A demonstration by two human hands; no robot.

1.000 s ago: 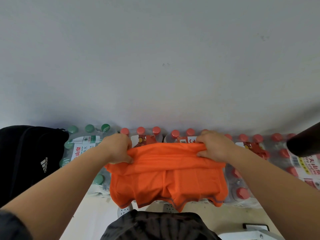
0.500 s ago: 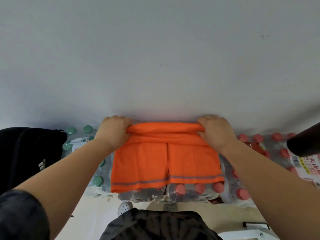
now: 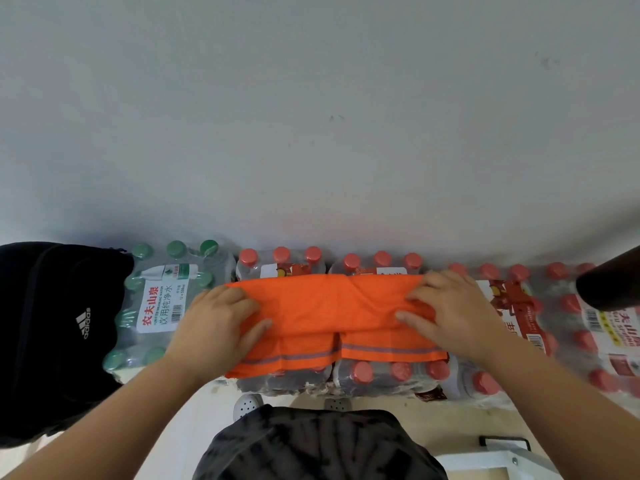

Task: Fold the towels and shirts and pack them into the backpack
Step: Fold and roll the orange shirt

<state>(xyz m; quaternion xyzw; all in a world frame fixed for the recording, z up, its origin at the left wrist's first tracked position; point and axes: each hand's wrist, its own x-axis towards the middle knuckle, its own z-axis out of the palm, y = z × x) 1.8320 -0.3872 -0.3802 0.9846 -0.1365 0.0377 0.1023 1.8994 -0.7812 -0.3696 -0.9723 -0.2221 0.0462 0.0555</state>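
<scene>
An orange shirt (image 3: 332,306) with a grey stripe near its hem lies folded on top of shrink-wrapped packs of water bottles. My left hand (image 3: 218,327) rests flat on the shirt's left end, fingers straight. On the right end my right hand (image 3: 446,310) presses down, fingers spread over the folded layer. A black backpack (image 3: 52,334) with a white logo stands at the left, beside the packs.
Packs of green-capped bottles (image 3: 162,306) and red-capped bottles (image 3: 519,313) line a grey wall. A dark object (image 3: 609,285) juts in at the right edge. My dark clothing (image 3: 311,445) and a white frame (image 3: 502,459) fill the bottom.
The far edge of the shirt has been folded back toward me over the lower part. Both hands let go of the gripped edge and now lie flat on the fold.
</scene>
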